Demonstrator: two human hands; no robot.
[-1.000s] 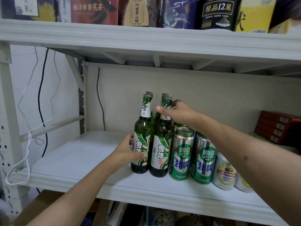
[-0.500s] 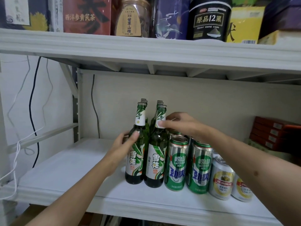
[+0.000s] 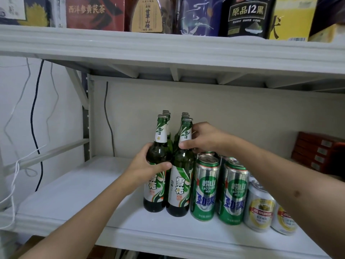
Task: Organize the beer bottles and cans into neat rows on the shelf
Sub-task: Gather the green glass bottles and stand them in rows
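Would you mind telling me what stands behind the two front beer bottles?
Behind the front bottles more bottle necks and caps show, lined up toward the back wall. Their bodies are covered by the front bottles, the left hand and the right hand.

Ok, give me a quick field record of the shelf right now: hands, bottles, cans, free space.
left hand: grips the shoulder of the front-left green glass beer bottle
right hand: holds the neck of the front-right green glass beer bottle
bottles: two columns, upright, more caps visible behind
tall green cans: upright, right of the bottles
short silver-and-yellow cans: far right, at the front
white shelf board: bare left of the bottles
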